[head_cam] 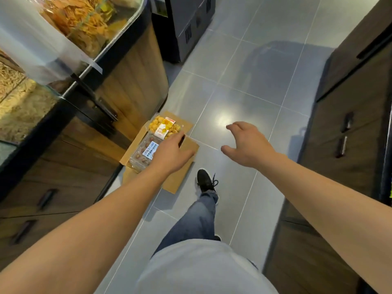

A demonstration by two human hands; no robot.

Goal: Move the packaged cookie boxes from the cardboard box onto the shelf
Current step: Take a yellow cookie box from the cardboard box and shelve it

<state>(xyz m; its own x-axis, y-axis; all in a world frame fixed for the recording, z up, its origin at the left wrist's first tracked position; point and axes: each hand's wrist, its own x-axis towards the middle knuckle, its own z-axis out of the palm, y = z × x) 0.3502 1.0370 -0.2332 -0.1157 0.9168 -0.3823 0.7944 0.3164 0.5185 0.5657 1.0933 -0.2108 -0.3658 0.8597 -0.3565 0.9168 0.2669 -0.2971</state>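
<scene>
Cardboard box (182, 166) flaps are spread flat on the grey tiled floor (244, 92), just beside the foot of a wooden display counter (131, 85) on the left. Two clear cookie packs are seen lying inside it: a yellow-labelled pack (164, 126) at the far end and a blue-labelled pack (144, 153) nearer the person, the two touching end to end. The left hand (171, 154) is stretched out over the box with its fingers relaxed and nothing held; whether the packs are touched by it cannot be told, since its fingertips are hidden. The right hand (248, 143) is held in the air over bare floor, well apart from the box, with thumb and fingers loosely spread and nothing grasped. A black shoe (204, 180) and a jeans leg (191, 221) are seen planted just beside the near flap. Glass bins of golden snacks (78, 15) are set on top of the counter. Dark cabinets (352, 115) are lined along the right side.
</scene>
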